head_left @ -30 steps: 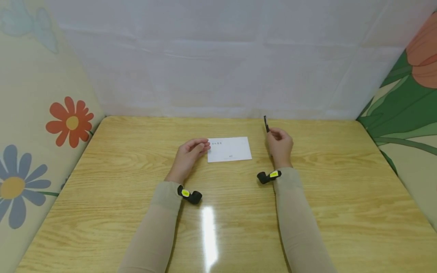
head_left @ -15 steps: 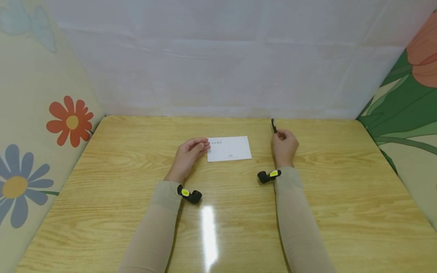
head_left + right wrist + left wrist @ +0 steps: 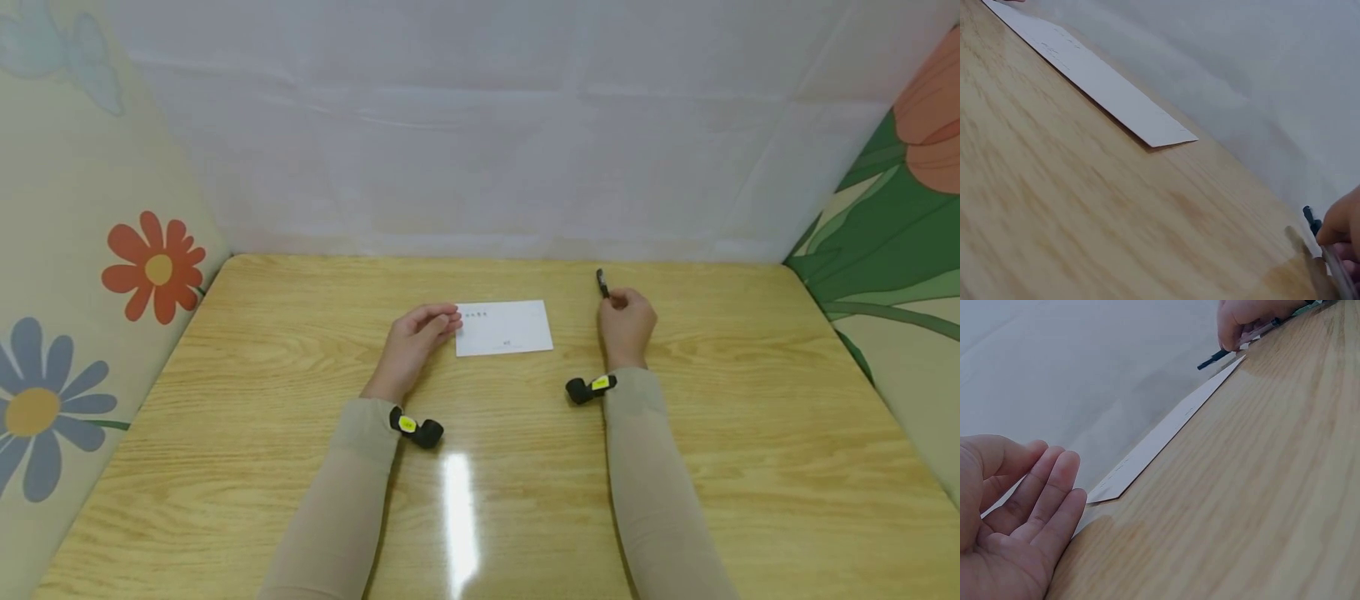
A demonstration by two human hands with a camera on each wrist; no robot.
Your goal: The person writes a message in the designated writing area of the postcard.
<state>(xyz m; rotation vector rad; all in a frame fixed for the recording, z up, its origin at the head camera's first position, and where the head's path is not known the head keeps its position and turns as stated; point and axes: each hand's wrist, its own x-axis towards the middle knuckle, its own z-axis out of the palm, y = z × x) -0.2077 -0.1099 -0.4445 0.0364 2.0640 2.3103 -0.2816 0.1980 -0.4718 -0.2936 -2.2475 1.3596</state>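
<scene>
A flat white envelope [image 3: 510,329] with small dark writing lies on the wooden table, in the middle of the head view. Beside its left edge is my left hand [image 3: 416,342], fingers relaxed, fingertips right at the edge. The left wrist view shows this hand [image 3: 1029,512] with its palm turned up and nothing in it. My right hand [image 3: 628,325], to the right of the envelope, pinches a slim pen [image 3: 602,283] between thumb and fingers. The pen's dark end points toward the back; the right wrist view also shows this pen [image 3: 1312,219] close over the table, much of it hidden by the fingers.
A white cloth [image 3: 480,150] hangs behind the table's back edge. Painted panels with flowers stand on both sides. Small black wrist cameras [image 3: 427,432] sit on the sleeve cuffs. A bright light reflection [image 3: 460,517] shows on the table [image 3: 525,467] between the forearms.
My right hand has moved slightly right, away from the envelope, with the pen. The pen's far end has come down a little. My left hand and the envelope are unchanged.
</scene>
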